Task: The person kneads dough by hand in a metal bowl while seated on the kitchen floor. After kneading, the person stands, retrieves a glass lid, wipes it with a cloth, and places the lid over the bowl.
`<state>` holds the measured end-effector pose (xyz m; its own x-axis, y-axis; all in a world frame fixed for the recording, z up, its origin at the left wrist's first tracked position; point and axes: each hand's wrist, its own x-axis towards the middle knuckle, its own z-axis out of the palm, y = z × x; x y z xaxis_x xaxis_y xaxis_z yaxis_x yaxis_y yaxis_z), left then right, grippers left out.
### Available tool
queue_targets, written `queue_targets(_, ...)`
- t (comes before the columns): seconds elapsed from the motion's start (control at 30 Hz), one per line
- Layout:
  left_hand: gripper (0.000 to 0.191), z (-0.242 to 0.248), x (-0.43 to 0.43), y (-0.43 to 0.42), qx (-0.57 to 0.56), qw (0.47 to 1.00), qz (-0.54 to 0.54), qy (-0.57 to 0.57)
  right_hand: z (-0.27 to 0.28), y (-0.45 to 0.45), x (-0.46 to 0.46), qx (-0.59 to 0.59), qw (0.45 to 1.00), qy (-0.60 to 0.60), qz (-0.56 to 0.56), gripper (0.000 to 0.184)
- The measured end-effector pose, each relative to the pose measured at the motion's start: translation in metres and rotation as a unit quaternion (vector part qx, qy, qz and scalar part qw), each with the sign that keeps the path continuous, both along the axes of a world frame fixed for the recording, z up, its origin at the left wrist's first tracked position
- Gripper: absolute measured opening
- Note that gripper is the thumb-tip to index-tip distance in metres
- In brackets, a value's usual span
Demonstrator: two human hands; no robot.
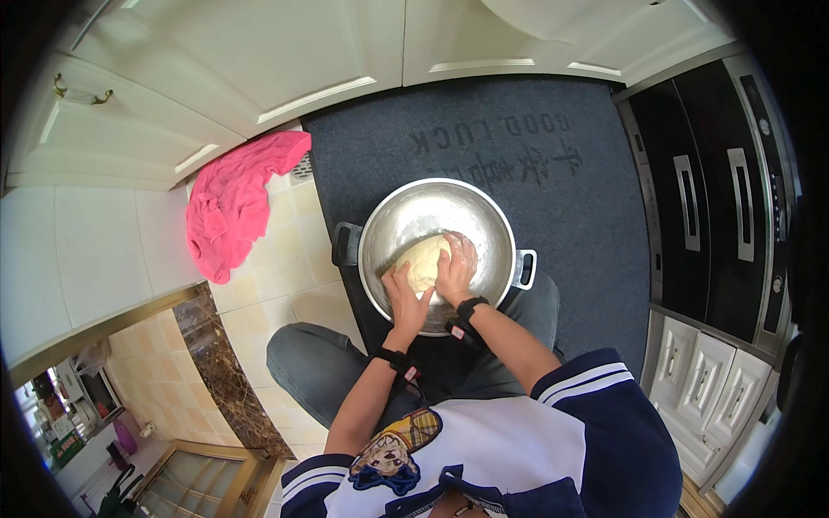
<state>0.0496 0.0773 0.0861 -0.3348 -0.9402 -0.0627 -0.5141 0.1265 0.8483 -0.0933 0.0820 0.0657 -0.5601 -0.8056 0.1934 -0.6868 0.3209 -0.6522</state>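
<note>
A pale lump of dough (421, 260) lies in a large round metal pot (440, 201) with two side handles. My left hand (408, 301) presses on the dough's near left side, thumb and fingers spread over it. On the right side, my right hand (457, 267) grips the dough with its fingers bent over the far edge. Flour-like residue marks the pot's inner wall. Both wrists wear black bands. The pot stands between my bent knees, its base hidden from view.
A dark grey floor mat (570, 220) with lettering lies under the pot. To the left, a pink cloth (236, 201) rests on the tiles beside a floor drain (302, 167). White cabinets (311, 52) border the far side; a black built-in appliance (699, 194) stands at the right.
</note>
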Motion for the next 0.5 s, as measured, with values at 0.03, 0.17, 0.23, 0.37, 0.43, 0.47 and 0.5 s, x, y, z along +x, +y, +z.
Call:
queue_targets(0.03,0.085,-0.001,-0.004,-0.005,0.001,1.000,0.010,-0.003,-0.006,-0.008,-0.003,0.003,1.000,0.004,0.004,0.037)
queue_targets(0.17,0.088,-0.009,-0.016,-0.034,0.027,0.999,0.039,-0.025,-0.023,-0.041,-0.012,0.056,0.998,0.029,0.009,0.034)
queue_targets(0.23,0.090,-0.016,-0.019,-0.046,0.048,0.997,0.063,-0.020,-0.025,-0.057,-0.015,0.100,0.994,0.041,0.006,0.034)
queue_targets(0.37,0.108,-0.030,-0.021,-0.062,0.144,0.972,0.179,0.046,-0.023,-0.085,-0.023,0.164,0.985,0.049,-0.020,0.036)
queue_targets(0.43,0.115,-0.033,-0.023,-0.072,0.198,0.965,0.169,0.026,-0.023,-0.093,-0.021,0.169,0.983,0.054,-0.038,0.038)
queue_targets(0.47,0.114,-0.032,-0.025,-0.081,0.214,0.961,0.158,0.074,-0.023,-0.097,-0.020,0.171,0.983,0.051,-0.045,0.038)
queue_targets(0.5,0.113,-0.029,-0.025,-0.087,0.269,0.947,0.149,0.096,-0.022,-0.096,-0.019,0.173,0.981,0.055,-0.065,0.039)
